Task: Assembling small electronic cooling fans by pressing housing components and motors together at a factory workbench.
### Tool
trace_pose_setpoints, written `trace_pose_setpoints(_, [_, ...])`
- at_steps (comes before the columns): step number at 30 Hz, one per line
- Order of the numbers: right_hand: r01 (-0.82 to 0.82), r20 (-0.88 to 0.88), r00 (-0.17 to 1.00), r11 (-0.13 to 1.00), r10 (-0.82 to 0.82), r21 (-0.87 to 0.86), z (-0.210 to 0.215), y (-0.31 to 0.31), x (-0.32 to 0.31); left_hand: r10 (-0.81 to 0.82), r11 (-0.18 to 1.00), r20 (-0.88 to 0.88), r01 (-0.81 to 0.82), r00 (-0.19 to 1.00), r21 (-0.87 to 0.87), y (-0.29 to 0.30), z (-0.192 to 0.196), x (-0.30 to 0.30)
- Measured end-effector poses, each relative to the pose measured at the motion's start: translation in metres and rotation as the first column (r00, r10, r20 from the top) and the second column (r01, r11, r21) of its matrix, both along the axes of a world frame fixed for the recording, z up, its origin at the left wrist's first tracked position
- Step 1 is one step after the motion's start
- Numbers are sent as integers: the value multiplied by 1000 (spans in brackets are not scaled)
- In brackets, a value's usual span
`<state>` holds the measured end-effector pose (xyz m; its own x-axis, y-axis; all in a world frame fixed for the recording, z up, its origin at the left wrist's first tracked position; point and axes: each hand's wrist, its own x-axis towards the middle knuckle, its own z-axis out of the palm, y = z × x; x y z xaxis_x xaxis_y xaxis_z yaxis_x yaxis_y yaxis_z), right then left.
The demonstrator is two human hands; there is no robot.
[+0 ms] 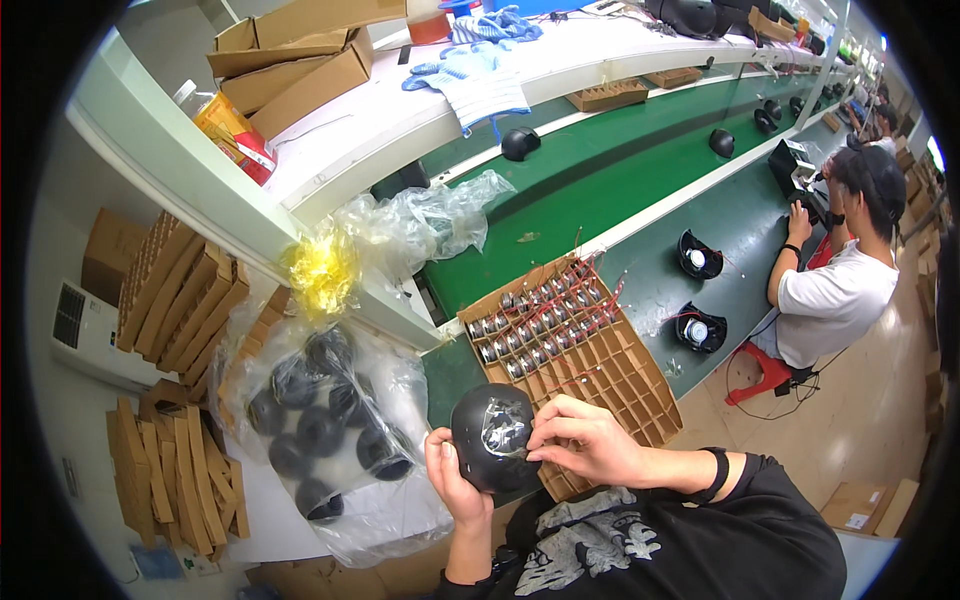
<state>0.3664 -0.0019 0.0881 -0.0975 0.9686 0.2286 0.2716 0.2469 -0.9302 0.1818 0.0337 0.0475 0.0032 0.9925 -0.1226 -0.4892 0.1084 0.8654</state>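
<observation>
In front of my chest is a rounded black shell [470, 440] with a smooth domed surface. My left hand [460, 490] grips it from the left and below, thumb up along its side. A crinkled, shiny piece of clear film [503, 428] lies over the shell's right part. There my right hand [590, 440] pinches at the film's edge, fingertips close against the shell. Just beyond my hands, a cardboard divider tray [645, 385] holds rows of small round metal parts [540, 325] with red wires; its nearer cells hold none.
To the left, a clear plastic bag [400, 500] holds several black shells [320, 430]. Cardboard dividers [180, 480] are stacked beyond it. A green conveyor [600, 185] carries black shells. Two open shells [700, 328] rest on the bench at right, near a seated co-worker [840, 270].
</observation>
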Motion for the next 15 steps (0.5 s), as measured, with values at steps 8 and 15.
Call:
trace_pose_setpoints(8, [-52, 108, 993, 998, 49, 28, -10, 7, -13, 99, 970, -156, -60, 983, 235, 9, -11, -2])
trace_pose_setpoints(15, [-34, 392, 918, 975, -56, 219, -8, -4, -28, 185, 919, -196, -99, 963, 382, 8, -14, -14])
